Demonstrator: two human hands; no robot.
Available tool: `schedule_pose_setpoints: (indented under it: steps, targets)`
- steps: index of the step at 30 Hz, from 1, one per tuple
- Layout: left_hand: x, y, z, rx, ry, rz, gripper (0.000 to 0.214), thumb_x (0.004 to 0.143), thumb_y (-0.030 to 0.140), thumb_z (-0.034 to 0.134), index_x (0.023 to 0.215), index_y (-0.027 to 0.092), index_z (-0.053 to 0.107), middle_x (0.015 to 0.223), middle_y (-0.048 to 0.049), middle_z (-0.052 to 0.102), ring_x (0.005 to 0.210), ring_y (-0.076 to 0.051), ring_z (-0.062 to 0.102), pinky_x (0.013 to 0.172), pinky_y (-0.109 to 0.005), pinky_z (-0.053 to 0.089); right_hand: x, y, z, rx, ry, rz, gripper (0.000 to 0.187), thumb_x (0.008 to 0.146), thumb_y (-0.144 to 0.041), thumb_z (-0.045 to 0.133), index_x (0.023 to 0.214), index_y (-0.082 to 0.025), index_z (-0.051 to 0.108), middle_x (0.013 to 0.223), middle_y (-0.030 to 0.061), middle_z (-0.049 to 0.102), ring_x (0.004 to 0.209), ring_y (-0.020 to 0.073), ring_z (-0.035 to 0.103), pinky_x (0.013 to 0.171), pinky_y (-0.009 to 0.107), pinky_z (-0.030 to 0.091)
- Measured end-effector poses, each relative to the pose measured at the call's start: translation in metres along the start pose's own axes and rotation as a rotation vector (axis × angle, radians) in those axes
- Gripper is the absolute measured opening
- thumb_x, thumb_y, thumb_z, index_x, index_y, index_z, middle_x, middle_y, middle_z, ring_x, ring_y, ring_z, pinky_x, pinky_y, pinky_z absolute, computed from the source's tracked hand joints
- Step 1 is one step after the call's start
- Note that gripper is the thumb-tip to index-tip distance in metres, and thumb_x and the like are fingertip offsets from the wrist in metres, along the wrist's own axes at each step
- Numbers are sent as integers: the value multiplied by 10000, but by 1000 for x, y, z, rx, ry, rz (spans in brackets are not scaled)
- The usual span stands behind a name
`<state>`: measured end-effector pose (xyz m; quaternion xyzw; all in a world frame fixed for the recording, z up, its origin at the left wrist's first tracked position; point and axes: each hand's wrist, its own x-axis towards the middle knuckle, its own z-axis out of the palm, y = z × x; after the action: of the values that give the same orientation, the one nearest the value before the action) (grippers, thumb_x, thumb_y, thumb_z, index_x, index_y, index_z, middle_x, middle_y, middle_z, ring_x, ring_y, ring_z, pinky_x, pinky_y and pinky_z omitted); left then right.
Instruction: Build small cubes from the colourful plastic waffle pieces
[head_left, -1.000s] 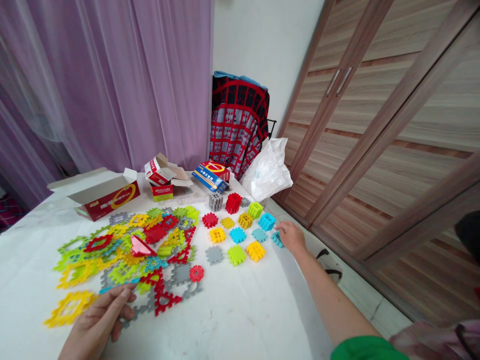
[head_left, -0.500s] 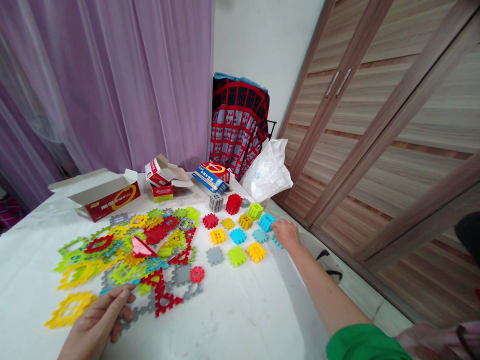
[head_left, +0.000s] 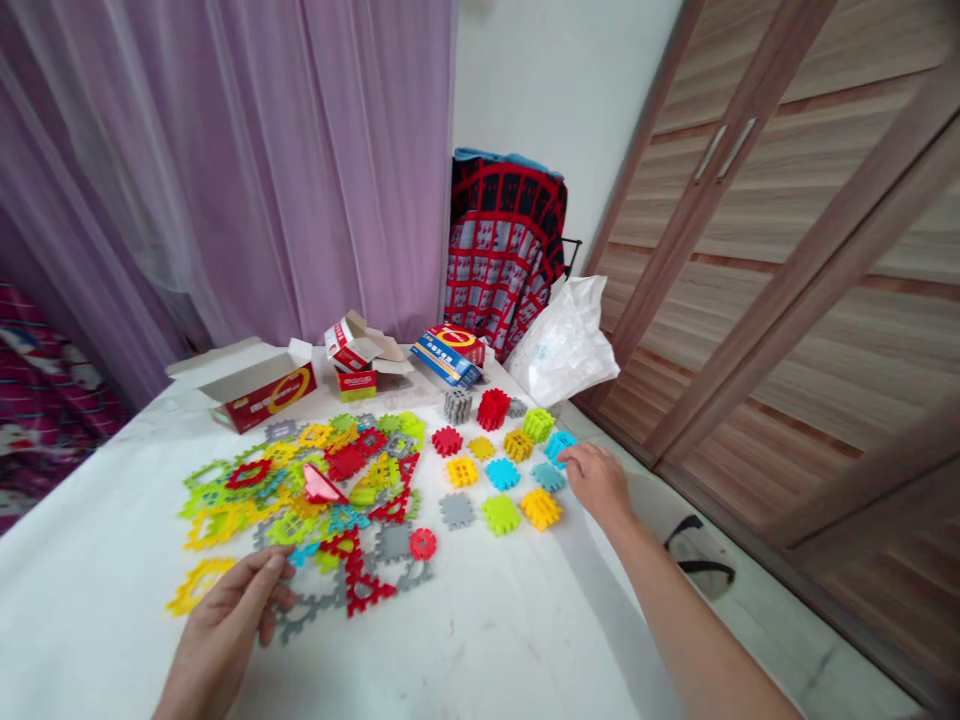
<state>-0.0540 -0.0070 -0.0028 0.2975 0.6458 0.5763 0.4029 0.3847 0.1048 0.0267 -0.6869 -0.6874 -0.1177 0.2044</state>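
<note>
Landmark: I take places from the pile of toothed toy pieces point(head_left: 346, 462), mixed colours, on the white tabletop point(head_left: 487, 640).
Left hand: I see my left hand point(head_left: 234, 612) at the pile's near edge, thumb and forefinger together at the tips; I can't tell whether they pinch anything.
Yellow frame: the yellow frame point(head_left: 190, 583) lies at the pile's near left, just beside that hand.
Right hand: my right hand point(head_left: 598, 482) is well right of the pile, bent fingertips at the near side of the blue stack point(head_left: 558, 445); I can't tell whether they're clamped on it.
Sorted pieces: right of the pile, between it and my right hand, sit the red stack point(head_left: 493, 410), lime block point(head_left: 501, 515) and orange-yellow block point(head_left: 541, 509).
Pink piece: a shiny pink piece point(head_left: 322, 487) rests on the pile.
Boxes: behind the pile, a long red box point(head_left: 262, 402) stands open.
Bag: a white plastic bag point(head_left: 566, 345) is behind the pile, to its right.
</note>
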Motion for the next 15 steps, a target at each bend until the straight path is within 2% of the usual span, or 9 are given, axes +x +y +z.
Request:
schedule_pose_setpoints:
  steps: [3,5,10,15]
  targets:
    - [3,2,-6,-59,57,80,629,451,685,781,790,164,689,563,16,599,420,-109,497,329,-215,357,-10,-43,12,259,118,-173,288,824,-120,448,800,-225,716,881,38,722,877,202,618,803,318,414]
    - [7,1,-12,-73,95,137,594,505,658,773,820,161,694,623,4,616,475,-125,544,339,-212,370,-20,-79,21,424,137,-273,281,826,-127,443,793,-227,704,852,33,717,864,196,624,813,314,434]
    - [16,-2,-27,-40,204,217,510,600,612,729,842,165,694,647,0,637,519,-127,565,412,-225,431,-55,-166,35,645,43,-410,288,816,-82,446,827,-226,694,845,26,713,853,188,619,794,309,448]
    - [23,-4,-32,36,269,264,469,635,595,679,847,177,701,716,-34,699,680,-188,663,608,-294,528,-77,-232,32,682,-126,-533,264,816,-81,517,896,-242,710,897,17,722,885,190,606,821,316,443]
